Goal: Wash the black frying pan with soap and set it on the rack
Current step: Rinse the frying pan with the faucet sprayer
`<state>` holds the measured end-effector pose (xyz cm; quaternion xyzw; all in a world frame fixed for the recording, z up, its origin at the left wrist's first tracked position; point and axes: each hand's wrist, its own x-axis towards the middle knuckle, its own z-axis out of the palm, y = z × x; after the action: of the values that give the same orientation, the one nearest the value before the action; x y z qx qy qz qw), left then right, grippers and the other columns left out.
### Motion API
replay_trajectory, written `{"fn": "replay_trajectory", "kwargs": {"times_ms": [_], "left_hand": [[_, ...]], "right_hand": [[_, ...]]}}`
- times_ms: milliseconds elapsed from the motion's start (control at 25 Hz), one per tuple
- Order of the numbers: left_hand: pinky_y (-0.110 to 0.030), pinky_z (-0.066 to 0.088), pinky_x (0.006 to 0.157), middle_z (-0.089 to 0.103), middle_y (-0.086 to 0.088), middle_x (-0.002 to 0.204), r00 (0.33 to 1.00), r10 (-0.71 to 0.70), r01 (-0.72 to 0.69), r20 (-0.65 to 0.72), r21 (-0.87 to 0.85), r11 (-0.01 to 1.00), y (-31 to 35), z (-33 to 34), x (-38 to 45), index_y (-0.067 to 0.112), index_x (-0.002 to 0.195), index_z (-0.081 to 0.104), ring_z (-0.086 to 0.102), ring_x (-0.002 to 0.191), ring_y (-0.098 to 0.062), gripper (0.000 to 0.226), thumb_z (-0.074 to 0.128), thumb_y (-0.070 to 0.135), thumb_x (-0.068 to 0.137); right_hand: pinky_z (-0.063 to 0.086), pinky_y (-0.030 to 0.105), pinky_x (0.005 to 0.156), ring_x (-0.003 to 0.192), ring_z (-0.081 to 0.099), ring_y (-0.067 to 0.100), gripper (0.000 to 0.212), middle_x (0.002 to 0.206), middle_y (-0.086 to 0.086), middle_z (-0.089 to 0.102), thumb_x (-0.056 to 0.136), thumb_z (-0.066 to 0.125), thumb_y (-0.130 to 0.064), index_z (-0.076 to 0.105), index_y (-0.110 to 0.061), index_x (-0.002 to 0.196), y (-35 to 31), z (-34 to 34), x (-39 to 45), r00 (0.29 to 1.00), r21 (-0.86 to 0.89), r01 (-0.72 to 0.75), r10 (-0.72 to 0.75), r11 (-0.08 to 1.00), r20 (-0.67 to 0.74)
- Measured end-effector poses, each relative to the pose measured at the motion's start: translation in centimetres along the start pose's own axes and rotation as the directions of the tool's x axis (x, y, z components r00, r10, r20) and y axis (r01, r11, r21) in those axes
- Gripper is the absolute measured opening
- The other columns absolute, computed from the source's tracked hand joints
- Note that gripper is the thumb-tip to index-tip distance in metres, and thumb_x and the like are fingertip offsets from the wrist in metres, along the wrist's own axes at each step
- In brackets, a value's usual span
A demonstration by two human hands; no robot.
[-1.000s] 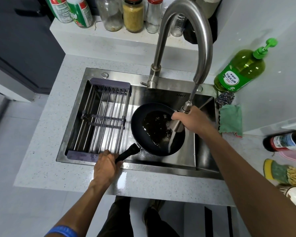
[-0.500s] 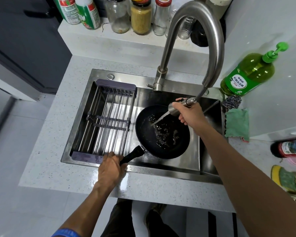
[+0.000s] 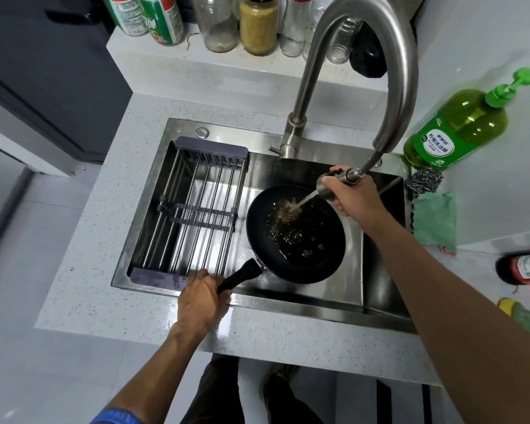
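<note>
left hand [image 3: 201, 302] grips pan handle [image 3: 239, 277] | right hand [image 3: 354, 198] holds sprayer [image 3: 337, 182] | labels unreadable

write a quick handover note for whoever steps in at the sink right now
Left hand grips the pan by its handle, holding it in the sink.
Right hand grips the spray head, pulled out of the tap; water runs into the pan.
Rack sits across the sink's left side, nothing on it.
Soap bottle, scourer and cloth sit on the counter to the right, untouched.
Done: rinse under way.
Left: soap, scrub, rinse, set pan on rack.
</note>
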<state>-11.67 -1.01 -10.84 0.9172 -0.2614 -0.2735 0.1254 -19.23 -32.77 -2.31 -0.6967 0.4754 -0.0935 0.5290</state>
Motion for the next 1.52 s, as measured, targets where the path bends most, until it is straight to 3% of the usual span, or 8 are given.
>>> {"fn": "replay_trajectory", "kwargs": {"times_ms": [320,480,640,840,1000,1240,1440,1520], "left_hand": [[-0.025,0.034,0.071,0.037,0.007,0.091,1.0,-0.022,0.022,0.006,0.005,1.0,0.0,0.3,0.0,0.026,0.109,0.068,0.037,0.091,-0.012,0.021,0.062,0.031,0.09],[-0.028,0.042,0.073,0.05,0.002,0.102,1.0,-0.028,0.027,0.011,0.051,0.998,0.3,0.0,0.0,0.023,0.106,0.066,0.049,0.097,-0.021,0.02,0.062,0.034,0.09],[-0.024,0.035,0.067,0.043,0.006,0.091,0.997,-0.054,0.055,0.055,-0.013,0.998,0.4,-0.3,0.3,0.025,0.099,0.067,0.045,0.089,-0.014,0.012,0.066,0.031,0.089],[-0.031,0.044,0.077,0.043,0.002,0.094,0.999,-0.02,0.019,0.047,0.03,0.999,0.3,-0.3,0.2,0.023,0.107,0.068,0.05,0.098,-0.021,0.02,0.065,0.033,0.089],[-0.031,0.044,0.075,0.044,0.002,0.093,0.999,-0.018,0.016,0.05,0.036,0.999,0.3,-0.3,0.2,0.023,0.106,0.069,0.051,0.097,-0.021,0.02,0.066,0.033,0.089],[-0.026,0.037,0.073,0.044,0.003,0.093,0.999,-0.039,0.039,0.038,0.004,0.999,0.3,-0.1,0.3,0.023,0.105,0.069,0.045,0.089,-0.014,0.018,0.066,0.031,0.09],[-0.026,0.038,0.071,0.043,0.004,0.093,0.998,-0.042,0.042,0.047,0.004,0.999,0.0,0.0,0.3,0.023,0.106,0.069,0.047,0.09,-0.016,0.021,0.066,0.034,0.089],[-0.03,0.043,0.077,0.043,0.005,0.091,0.997,-0.046,0.045,0.061,0.018,0.999,0.0,-0.1,0.3,0.025,0.106,0.068,0.05,0.091,-0.017,0.021,0.066,0.036,0.088]], "right_hand": [[0.038,0.016,0.041,0.047,0.051,0.006,0.019,0.063,0.002,0.062,0.085,0.07,-0.029,0.07,-0.01,0.089,0.5,-1.0,0.5,0.999,-0.083,0.039,-0.036,0.996,0.037],[0.044,0.021,0.05,0.051,0.054,0.007,0.023,0.068,0.004,0.065,0.086,0.069,-0.025,0.07,-0.003,0.092,0.4,-1.3,0.5,0.998,-0.141,0.058,-0.052,0.988,0.043],[0.041,0.016,0.045,0.044,0.051,0.003,0.02,0.063,0.003,0.062,0.086,0.068,-0.02,0.069,0.0,0.084,0.2,-2.2,0.1,0.991,-0.213,0.078,-0.051,0.974,0.126],[0.051,0.041,0.068,0.062,0.059,0.016,0.034,0.074,0.017,0.067,0.078,0.067,-0.035,0.066,-0.002,0.072,0.9,-3.3,-0.3,0.992,-0.318,0.104,-0.074,0.942,0.106],[0.05,0.037,0.076,0.074,0.066,0.023,0.038,0.073,0.009,0.07,0.077,0.067,-0.042,0.063,-0.005,0.07,1.2,-3.3,-1.5,0.998,-0.42,0.056,-0.045,0.906,0.036],[0.05,0.037,0.074,0.066,0.064,0.019,0.047,0.07,0.015,0.068,0.075,0.067,-0.046,0.061,0.001,0.073,1.6,-1.6,-2.7,0.992,-0.209,0.03,-0.003,0.977,0.128],[0.048,0.037,0.07,0.066,0.064,0.022,0.042,0.055,-0.003,0.061,0.075,0.065,-0.049,0.06,-0.011,0.06,1.6,-2.5,-2.9,1.0,-0.369,0.013,-0.016,0.929,-0.005],[0.048,0.037,0.069,0.064,0.063,0.021,0.041,0.055,-0.001,0.061,0.075,0.066,-0.049,0.059,-0.013,0.058,1.6,-1.4,-3.2,0.999,-0.303,0.021,-0.005,0.953,0.052]]}}
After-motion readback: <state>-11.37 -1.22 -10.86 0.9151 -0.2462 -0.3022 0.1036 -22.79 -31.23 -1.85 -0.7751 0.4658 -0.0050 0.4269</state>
